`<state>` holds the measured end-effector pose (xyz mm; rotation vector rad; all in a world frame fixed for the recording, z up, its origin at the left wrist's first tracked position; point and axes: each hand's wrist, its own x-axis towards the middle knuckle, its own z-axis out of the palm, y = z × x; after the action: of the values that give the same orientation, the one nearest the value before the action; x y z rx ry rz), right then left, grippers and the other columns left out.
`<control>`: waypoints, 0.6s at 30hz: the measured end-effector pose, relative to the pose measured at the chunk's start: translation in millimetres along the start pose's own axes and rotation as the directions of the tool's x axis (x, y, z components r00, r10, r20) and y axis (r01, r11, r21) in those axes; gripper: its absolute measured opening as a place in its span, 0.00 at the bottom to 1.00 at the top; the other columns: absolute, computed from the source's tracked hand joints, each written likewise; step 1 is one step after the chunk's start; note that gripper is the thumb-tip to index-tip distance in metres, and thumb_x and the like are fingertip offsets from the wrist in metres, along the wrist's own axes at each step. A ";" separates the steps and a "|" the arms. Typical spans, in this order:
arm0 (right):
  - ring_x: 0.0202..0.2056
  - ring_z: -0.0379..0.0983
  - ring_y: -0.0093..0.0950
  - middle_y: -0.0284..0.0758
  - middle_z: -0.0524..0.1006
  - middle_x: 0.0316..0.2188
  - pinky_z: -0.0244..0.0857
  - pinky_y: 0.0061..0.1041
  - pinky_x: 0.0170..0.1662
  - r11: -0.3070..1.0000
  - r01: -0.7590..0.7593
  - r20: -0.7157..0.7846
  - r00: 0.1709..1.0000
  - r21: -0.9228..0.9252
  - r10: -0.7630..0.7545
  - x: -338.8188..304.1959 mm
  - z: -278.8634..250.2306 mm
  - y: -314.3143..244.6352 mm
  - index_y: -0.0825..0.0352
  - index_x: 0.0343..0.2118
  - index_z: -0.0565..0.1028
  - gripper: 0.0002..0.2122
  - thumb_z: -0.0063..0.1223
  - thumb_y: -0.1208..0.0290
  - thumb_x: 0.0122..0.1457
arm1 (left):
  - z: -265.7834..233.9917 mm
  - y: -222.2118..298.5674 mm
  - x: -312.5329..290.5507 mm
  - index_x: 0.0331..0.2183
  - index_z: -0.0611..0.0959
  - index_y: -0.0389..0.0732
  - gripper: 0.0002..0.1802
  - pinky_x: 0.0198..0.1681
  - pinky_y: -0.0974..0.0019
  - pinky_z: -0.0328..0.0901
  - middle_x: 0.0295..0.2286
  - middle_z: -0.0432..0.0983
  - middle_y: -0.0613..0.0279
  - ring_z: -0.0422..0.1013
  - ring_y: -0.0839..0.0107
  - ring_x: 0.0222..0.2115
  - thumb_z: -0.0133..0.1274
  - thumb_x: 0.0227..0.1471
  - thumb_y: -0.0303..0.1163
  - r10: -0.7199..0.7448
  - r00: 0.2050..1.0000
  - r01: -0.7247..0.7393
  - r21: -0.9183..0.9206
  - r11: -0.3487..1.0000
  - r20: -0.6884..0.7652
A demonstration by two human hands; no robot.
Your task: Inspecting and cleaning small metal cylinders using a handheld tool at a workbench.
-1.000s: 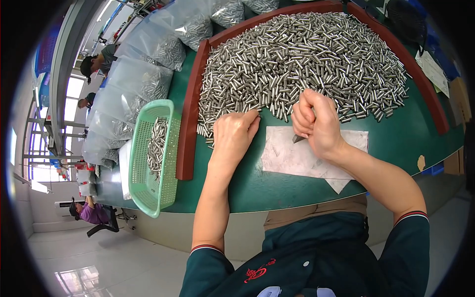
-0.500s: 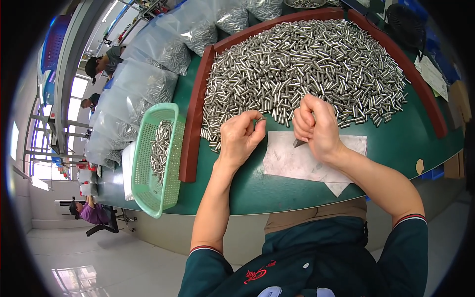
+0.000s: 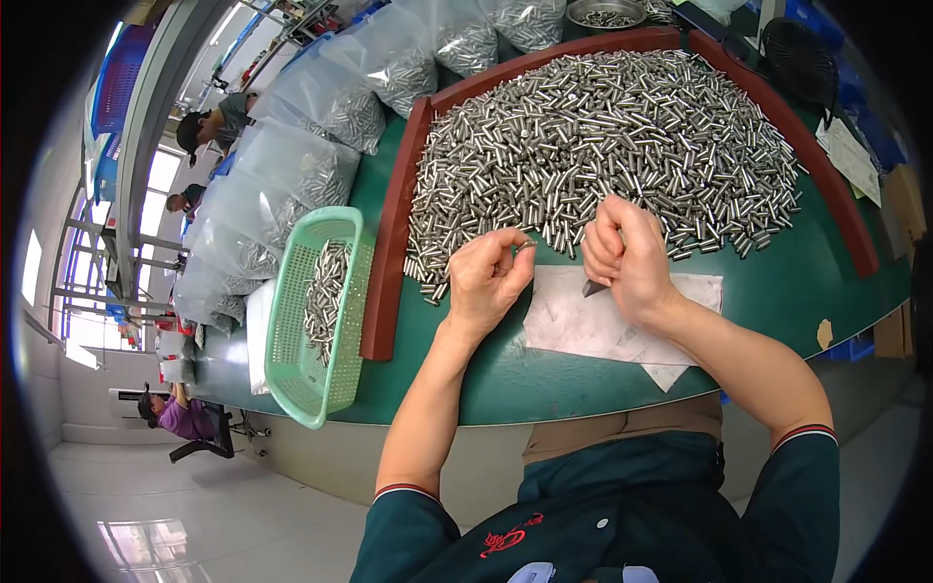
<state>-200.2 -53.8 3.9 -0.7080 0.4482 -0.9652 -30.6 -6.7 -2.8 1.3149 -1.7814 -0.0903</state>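
A large heap of small silvery metal pins (image 3: 603, 146) covers the green table (image 3: 466, 389) in front of me. My left hand (image 3: 486, 280) is just short of the heap's near edge, thumb and forefinger pinched on one small metal pin (image 3: 526, 246), mostly hidden by the fingertips. Close beside it, my right hand (image 3: 627, 255) is curled into a fist around a tool with a dark pointed tip (image 3: 593, 289); the rest of the tool is hidden in the palm. Beneath that fist lies a smudged white cloth (image 3: 573, 325).
Dark red bars (image 3: 389, 282) fence the heap. Left of them stands a green plastic basket (image 3: 340, 384) with some pins inside. Clear bags of pins (image 3: 326, 175) line the far left, a metal bowl (image 3: 607, 27) the back. A black fan (image 3: 799, 53) is far right. People work beyond.
The whole view has shifted slightly. Both hands keep their grips; my left hand's pinch on the pin and my right fist around the tool look nearly the same.
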 end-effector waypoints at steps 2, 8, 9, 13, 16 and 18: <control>0.07 0.43 0.16 0.25 0.51 0.05 0.41 0.17 0.11 1.000 0.004 0.001 1.000 -0.004 -0.004 -0.5 0.6 0.6 0.61 0.10 0.53 0.18 0.32 0.65 0.55 | -0.6 0.3 -1.2 0.23 0.74 0.38 0.07 0.13 0.74 0.51 0.08 0.54 0.69 0.53 0.78 0.09 0.55 0.35 0.20 -0.002 1.000 0.002 0.000 1.000 0.002; 0.08 0.41 0.16 0.26 0.50 0.06 0.39 0.18 0.13 0.999 -0.003 0.000 1.000 -0.033 0.003 -0.8 -2.0 -0.6 0.61 0.11 0.53 0.18 0.29 0.65 0.57 | -7.5 24.0 3.1 0.23 0.75 0.35 0.05 0.13 0.75 0.48 0.07 0.54 0.71 0.51 0.83 0.09 0.53 0.39 0.25 -0.275 0.885 0.325 -0.078 0.942 0.375; 0.08 0.41 0.16 0.26 0.50 0.06 0.38 0.18 0.13 0.999 -0.003 0.009 1.000 -0.032 0.003 0.2 -2.9 0.2 0.61 0.11 0.53 0.18 0.29 0.65 0.57 | -10.3 28.2 4.0 0.24 0.75 0.35 0.06 0.13 0.77 0.47 0.08 0.53 0.74 0.51 0.87 0.11 0.53 0.41 0.27 -0.291 0.788 0.377 -0.052 0.925 0.543; 0.09 0.41 0.16 0.25 0.50 0.06 0.38 0.17 0.13 0.999 -0.004 0.015 1.000 -0.032 0.005 1.5 0.5 1.0 0.61 0.11 0.53 0.17 0.28 0.66 0.57 | -4.1 41.9 0.2 0.22 0.77 0.35 0.06 0.13 0.72 0.51 0.07 0.55 0.64 0.52 0.78 0.09 0.54 0.38 0.28 -0.249 0.737 0.255 0.082 0.963 0.629; 0.08 0.43 0.15 0.25 0.52 0.05 0.40 0.16 0.11 1.000 0.012 0.005 1.000 0.014 -0.012 3.0 -1.3 1.2 0.61 0.09 0.53 0.17 0.32 0.67 0.55 | -1.6 39.9 -0.9 0.23 0.77 0.36 0.08 0.13 0.71 0.52 0.07 0.55 0.64 0.54 0.76 0.08 0.56 0.37 0.29 -0.270 0.781 0.246 0.121 0.962 0.563; 0.08 0.43 0.15 0.25 0.52 0.05 0.40 0.16 0.11 1.000 0.007 -0.009 1.000 0.010 -0.007 1.6 -2.9 1.4 0.61 0.09 0.53 0.17 0.31 0.67 0.55 | -1.8 41.5 -1.0 0.23 0.78 0.36 0.08 0.13 0.71 0.52 0.07 0.55 0.64 0.54 0.76 0.08 0.56 0.37 0.29 -0.249 0.807 0.212 0.131 0.968 0.535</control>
<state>-200.4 -55.6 0.7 -0.6966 0.4489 -0.9773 -59.8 12.8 19.5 1.6677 -2.0937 -0.6089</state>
